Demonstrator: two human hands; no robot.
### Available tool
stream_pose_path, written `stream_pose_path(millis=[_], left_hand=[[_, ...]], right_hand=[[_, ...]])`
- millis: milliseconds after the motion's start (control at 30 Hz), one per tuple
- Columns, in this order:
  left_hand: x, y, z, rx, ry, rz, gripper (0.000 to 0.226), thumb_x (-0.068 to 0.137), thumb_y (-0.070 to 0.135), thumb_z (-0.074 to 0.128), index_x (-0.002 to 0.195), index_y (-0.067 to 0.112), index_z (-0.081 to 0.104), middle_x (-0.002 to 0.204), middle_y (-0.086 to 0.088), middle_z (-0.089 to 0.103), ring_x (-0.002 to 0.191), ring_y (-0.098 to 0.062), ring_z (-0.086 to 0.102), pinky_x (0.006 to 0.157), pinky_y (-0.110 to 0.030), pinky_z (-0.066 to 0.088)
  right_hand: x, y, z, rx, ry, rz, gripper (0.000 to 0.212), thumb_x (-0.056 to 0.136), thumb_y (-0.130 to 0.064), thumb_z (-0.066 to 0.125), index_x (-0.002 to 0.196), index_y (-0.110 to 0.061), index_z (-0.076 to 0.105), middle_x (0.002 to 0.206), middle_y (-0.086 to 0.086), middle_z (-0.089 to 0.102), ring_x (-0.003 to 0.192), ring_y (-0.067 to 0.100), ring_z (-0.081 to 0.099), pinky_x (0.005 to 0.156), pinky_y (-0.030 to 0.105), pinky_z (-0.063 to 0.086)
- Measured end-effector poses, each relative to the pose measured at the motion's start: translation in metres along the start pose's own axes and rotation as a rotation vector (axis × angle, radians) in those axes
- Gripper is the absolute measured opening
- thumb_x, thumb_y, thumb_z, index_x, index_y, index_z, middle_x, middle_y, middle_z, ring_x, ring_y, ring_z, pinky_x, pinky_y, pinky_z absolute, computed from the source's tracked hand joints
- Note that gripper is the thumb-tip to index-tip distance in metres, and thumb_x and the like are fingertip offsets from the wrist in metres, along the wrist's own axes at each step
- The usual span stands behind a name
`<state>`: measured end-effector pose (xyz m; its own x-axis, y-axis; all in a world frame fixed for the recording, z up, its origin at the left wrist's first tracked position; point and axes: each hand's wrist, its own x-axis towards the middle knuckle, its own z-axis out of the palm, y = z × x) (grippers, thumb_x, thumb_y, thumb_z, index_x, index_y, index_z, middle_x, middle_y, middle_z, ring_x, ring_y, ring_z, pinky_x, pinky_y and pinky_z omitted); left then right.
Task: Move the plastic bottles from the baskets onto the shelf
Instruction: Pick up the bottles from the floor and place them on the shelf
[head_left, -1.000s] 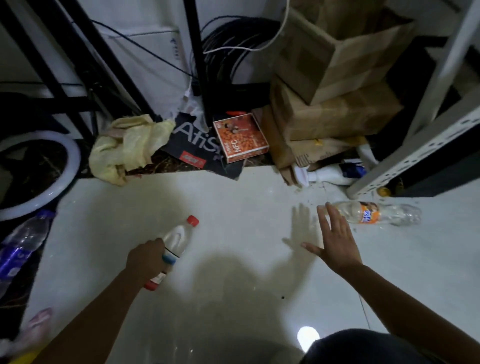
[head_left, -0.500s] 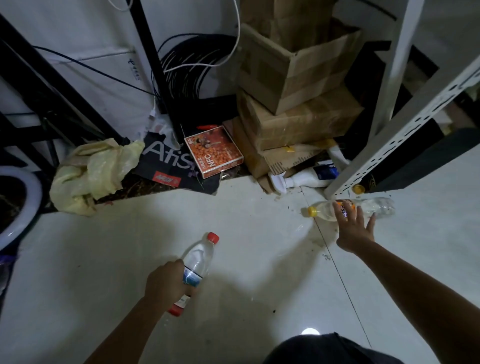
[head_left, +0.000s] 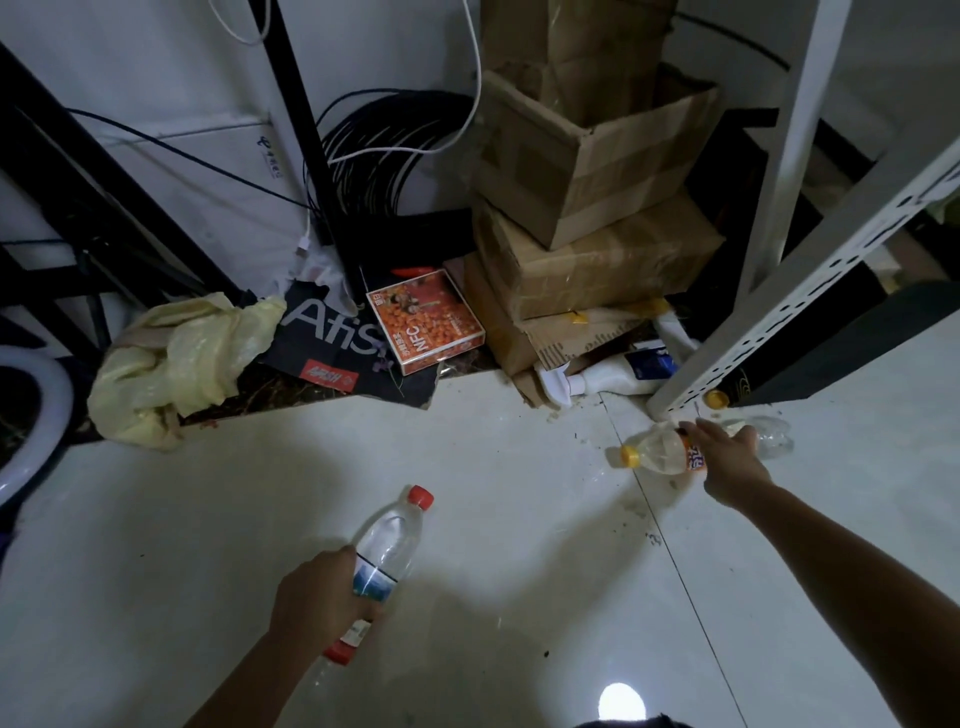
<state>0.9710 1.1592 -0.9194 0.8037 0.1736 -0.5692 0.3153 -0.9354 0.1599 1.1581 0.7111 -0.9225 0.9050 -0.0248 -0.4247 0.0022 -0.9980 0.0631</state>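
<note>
The left hand (head_left: 322, 597) is wrapped round the label of a water bottle (head_left: 390, 538), held above the floor (head_left: 493, 493) with its red cap pointing away. The bottle's base is hard to make out below the wrist. The right hand (head_left: 727, 462) curls over the middle of a soda bottle (head_left: 655, 451) lying on the floor and hides most of its orange label. The shelf (head_left: 779, 322) post foot stands just beyond. A yellow cap (head_left: 717, 399) shows under the shelf, but its bottle is hidden. A white bottle (head_left: 613, 376) lies partly under cardboard boxes (head_left: 597, 249).
</note>
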Motion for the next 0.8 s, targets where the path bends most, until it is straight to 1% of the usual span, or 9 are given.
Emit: stream_pose_path(millis=[133,233,367,433,500,533,633,700,800], left_hand=[[-0.001,0.002,-0.005,0.005,-0.034,-0.003,0.047,0.068,0.058,0.075,0.099,0.03,0.051,0.106,0.011,0.066,0.094,-0.008,0.065,0.077,-0.02,0.049],[0.001,0.004,-0.008,0.014,-0.06,-0.001,0.05,0.067,0.058,0.076,0.096,0.03,0.046,0.106,0.01,0.065,0.095,-0.009,0.065,0.077,-0.021,0.049],[0.005,0.0,-0.012,-0.027,-0.118,0.0,0.048,0.068,0.054,0.077,0.099,0.026,0.054,0.103,0.006,0.067,0.093,-0.011,0.066,0.081,-0.024,0.052],[0.005,-0.001,-0.011,-0.054,-0.124,0.0,0.043,0.073,0.054,0.073,0.102,0.027,0.055,0.103,0.007,0.067,0.094,-0.011,0.066,0.084,-0.025,0.052],[0.005,0.0,-0.011,-0.07,-0.125,-0.009,0.042,0.078,0.051,0.07,0.109,0.026,0.057,0.107,0.006,0.067,0.097,-0.012,0.065,0.088,-0.027,0.052],[0.005,0.0,-0.01,-0.078,-0.118,-0.008,0.042,0.08,0.049,0.069,0.112,0.026,0.057,0.109,0.006,0.067,0.097,-0.012,0.065,0.088,-0.027,0.052],[0.003,0.004,-0.014,-0.1,-0.102,-0.039,0.039,0.082,0.045,0.068,0.114,0.024,0.059,0.109,0.004,0.069,0.097,-0.013,0.066,0.084,-0.025,0.052],[0.001,0.009,-0.011,-0.142,-0.097,-0.093,0.046,0.078,0.044,0.071,0.117,0.023,0.058,0.11,0.002,0.068,0.098,-0.015,0.065,0.084,-0.024,0.051],[-0.009,0.029,-0.01,-0.366,-0.074,-0.215,0.055,0.076,0.047,0.071,0.125,0.024,0.056,0.119,-0.003,0.064,0.108,-0.02,0.061,0.095,-0.026,0.045]], right_hand=[[0.003,0.005,-0.001,-0.11,0.15,-0.065,0.072,0.082,-0.003,0.062,0.145,-0.028,0.035,0.14,-0.001,0.047,0.124,0.026,0.039,0.097,0.038,0.045],[0.006,0.002,-0.003,-0.148,0.148,-0.142,0.065,0.086,-0.013,0.063,0.144,-0.026,0.037,0.131,0.001,0.054,0.116,0.019,0.048,0.097,0.031,0.043],[-0.006,0.006,-0.001,-0.067,0.086,-0.224,0.057,0.08,-0.031,0.073,0.132,-0.024,0.053,0.117,0.0,0.06,0.106,0.018,0.054,0.094,0.029,0.044],[-0.017,0.009,0.005,0.096,0.093,-0.212,0.058,0.076,-0.038,0.076,0.129,-0.025,0.057,0.112,0.001,0.061,0.102,0.019,0.054,0.087,0.031,0.045],[-0.03,0.014,0.017,0.314,0.08,-0.186,0.069,0.071,-0.036,0.081,0.133,-0.026,0.053,0.112,0.0,0.061,0.106,0.021,0.051,0.083,0.032,0.045],[-0.037,0.017,0.024,0.353,0.018,-0.172,0.081,0.068,-0.034,0.083,0.139,-0.028,0.045,0.116,-0.001,0.059,0.111,0.021,0.048,0.084,0.032,0.045],[-0.061,0.017,0.047,0.299,-0.152,-0.09,0.111,0.063,-0.036,0.083,0.148,-0.043,0.013,0.117,-0.003,0.049,0.11,0.017,0.04,0.082,0.033,0.047],[-0.073,0.011,0.058,0.325,-0.117,-0.021,0.109,0.064,-0.039,0.081,0.148,-0.046,0.011,0.114,-0.001,0.05,0.108,0.018,0.047,0.08,0.034,0.05],[-0.09,-0.007,0.068,0.5,-0.103,0.138,0.106,0.065,-0.032,0.08,0.15,-0.037,0.017,0.124,0.002,0.057,0.116,0.023,0.054,0.087,0.032,0.049]])
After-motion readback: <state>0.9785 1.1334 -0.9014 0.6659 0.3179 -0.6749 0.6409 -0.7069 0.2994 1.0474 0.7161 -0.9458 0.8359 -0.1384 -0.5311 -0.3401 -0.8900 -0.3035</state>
